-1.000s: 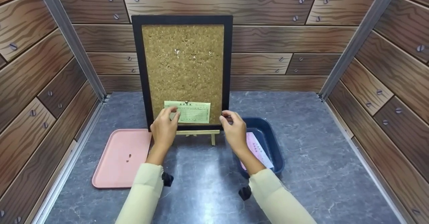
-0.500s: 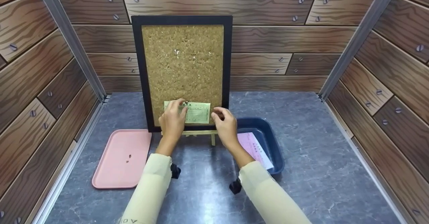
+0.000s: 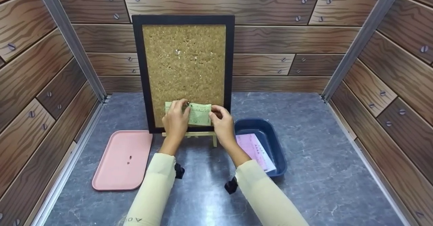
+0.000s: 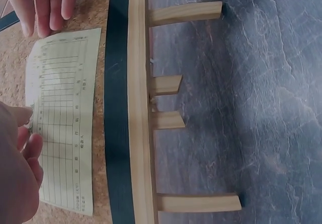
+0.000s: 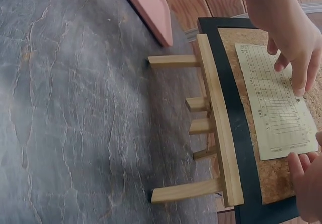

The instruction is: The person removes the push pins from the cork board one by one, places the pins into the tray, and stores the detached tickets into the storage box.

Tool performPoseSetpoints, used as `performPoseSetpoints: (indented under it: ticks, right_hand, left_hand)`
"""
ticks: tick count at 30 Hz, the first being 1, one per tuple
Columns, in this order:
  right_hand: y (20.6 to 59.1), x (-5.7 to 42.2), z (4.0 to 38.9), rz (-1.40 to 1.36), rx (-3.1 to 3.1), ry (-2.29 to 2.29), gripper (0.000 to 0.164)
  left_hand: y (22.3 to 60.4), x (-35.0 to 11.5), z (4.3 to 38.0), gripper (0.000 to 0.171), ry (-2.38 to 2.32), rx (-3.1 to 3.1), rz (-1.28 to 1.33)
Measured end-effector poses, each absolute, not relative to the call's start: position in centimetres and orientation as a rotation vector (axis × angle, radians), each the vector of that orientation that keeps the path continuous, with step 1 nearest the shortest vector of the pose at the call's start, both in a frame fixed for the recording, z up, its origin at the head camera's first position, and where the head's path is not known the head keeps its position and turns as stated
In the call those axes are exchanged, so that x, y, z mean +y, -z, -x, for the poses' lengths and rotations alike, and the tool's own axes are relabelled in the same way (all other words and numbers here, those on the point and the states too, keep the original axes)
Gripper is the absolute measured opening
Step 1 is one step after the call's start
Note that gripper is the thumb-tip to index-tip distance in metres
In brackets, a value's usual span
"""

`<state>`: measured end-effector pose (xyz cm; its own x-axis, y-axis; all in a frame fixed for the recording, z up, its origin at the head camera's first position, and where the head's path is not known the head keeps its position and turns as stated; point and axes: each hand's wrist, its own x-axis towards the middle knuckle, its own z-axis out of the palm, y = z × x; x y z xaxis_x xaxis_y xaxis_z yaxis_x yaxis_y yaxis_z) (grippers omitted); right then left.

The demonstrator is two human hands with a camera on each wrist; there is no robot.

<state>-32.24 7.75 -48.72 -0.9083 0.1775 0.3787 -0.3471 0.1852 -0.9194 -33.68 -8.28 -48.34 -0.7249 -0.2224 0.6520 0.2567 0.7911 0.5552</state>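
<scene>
A pale green printed form (image 3: 200, 115) is fixed low on the cork board (image 3: 184, 63) by a small push pin (image 3: 188, 103) at its top edge. My left hand (image 3: 175, 119) covers the form's left part and pinches the pin between thumb and fingertips. At the form's right edge, my right hand (image 3: 223, 123) pinches the paper with thumb and fingers. The wrist views show the form (image 4: 65, 118) bending slightly at that end. The left hand (image 5: 292, 38) partly hides the pin there, while the right hand's fingers (image 5: 297, 166) meet the paper's edge.
The black-framed board leans on a wooden easel (image 4: 141, 108). To the left lies a pink tray (image 3: 115, 165) bearing two small dark pins (image 3: 130, 157). On the right, a navy blue bin (image 3: 279, 151) holds pink and white paper slips (image 3: 252, 148). Wood-patterned walls surround the table.
The left hand has moved right and up onto the pin. My right hand has come left from the board's frame to the form's right edge and taken hold of it.
</scene>
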Motion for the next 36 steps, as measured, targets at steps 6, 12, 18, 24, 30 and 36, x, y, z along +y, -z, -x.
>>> performPoseSetpoints:
  ticks: [6, 12, 18, 24, 30, 36]
  right_hand:
    - [48.4, 7.3, 32.1, -0.226, -2.003, -1.776, 0.026]
    - [48.9, 7.6, 32.4, -0.274, -1.95, -1.845, 0.026]
    - [49.3, 7.9, 32.5, -0.285, -2.02, -1.805, 0.022]
    - [49.9, 8.2, 32.4, -0.33, -2.098, -1.773, 0.021]
    - [50.2, 8.3, 32.4, -0.367, -2.15, -1.698, 0.02]
    - [49.8, 8.3, 32.5, -0.353, -2.17, -1.585, 0.02]
  left_hand:
    - [48.4, -8.1, 33.9, 0.016, 0.845, -2.227, 0.005]
    - [48.3, -8.1, 34.1, 0.013, 0.83, -2.204, 0.006]
    - [48.4, -7.9, 34.2, 0.012, 0.803, -2.192, -0.004]
    - [48.4, -7.8, 34.3, 0.01, 0.759, -2.165, 0.01]
    - [48.3, -7.9, 34.2, 0.01, 0.759, -2.168, 0.011]
    - [48.3, -7.9, 34.2, 0.009, 0.771, -2.184, 0.008]
